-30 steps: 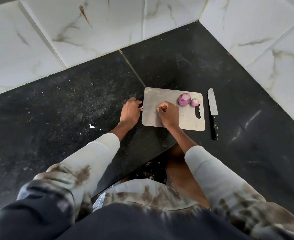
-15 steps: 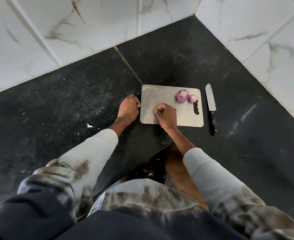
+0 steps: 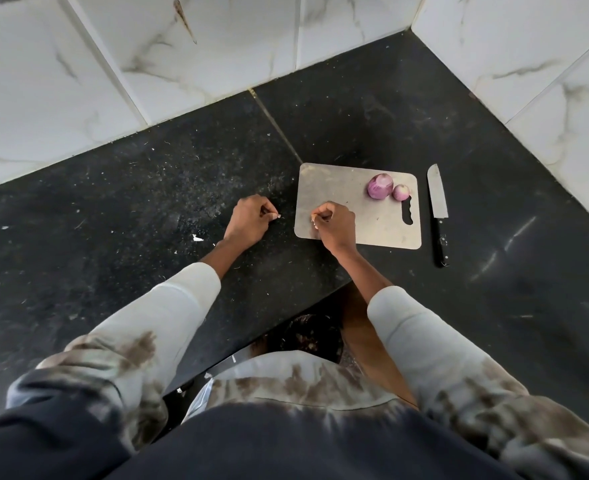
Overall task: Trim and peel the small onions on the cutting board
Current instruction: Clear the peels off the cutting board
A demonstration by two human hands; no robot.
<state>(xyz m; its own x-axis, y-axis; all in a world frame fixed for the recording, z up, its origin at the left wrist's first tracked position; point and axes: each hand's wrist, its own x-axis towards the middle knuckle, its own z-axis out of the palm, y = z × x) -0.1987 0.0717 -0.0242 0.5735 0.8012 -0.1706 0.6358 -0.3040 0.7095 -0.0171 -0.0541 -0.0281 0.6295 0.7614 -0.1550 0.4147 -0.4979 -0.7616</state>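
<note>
A black speckled bench (image 3: 120, 216) fills most of the view, backed by white marbled wall tiles (image 3: 217, 46) that meet in a corner at the upper right. On the bench lies a pale cutting board (image 3: 341, 188), and just beside its right edge, not touching it, a knife (image 3: 438, 206) with a black handle lies with its blade pointing away from the person. The left hand (image 3: 249, 221) rests on the bench left of the board, fingers curled, pinching a small pale scrap at the fingertips. The right hand (image 3: 334, 223) sits on the board's near left part, fingers curled together around a small pale bit. Two peeled purple onions touch on the far right of the board, the bigger onion (image 3: 379, 186) left of the smaller onion (image 3: 401, 192)
</note>
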